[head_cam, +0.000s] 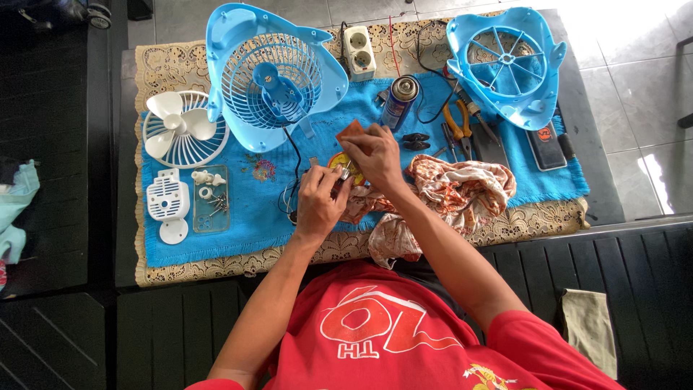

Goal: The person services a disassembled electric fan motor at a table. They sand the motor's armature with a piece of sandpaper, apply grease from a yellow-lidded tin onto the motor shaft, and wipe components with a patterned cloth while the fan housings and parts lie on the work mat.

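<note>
Over the blue cloth [245, 209], my left hand [320, 198] grips a small metal part [345, 173], probably a fan motor; thin wires [294, 177] run from it to the blue fan housing [271, 76]. My right hand [375, 155] pinches a small brown sheet, likely sandpaper [351, 130], against the top of that part. A small round yellow and red tin [338, 160] lies just under the hands, mostly hidden.
White fan blade in its grille [180, 130], white cover parts [168, 202] and a clear tray of screws [211, 202] lie left. Spray can [401, 101], socket strip [359, 50], orange pliers [460, 123], blue rear guard [505, 65], dark case [545, 144], patterned rag [462, 191] sit right.
</note>
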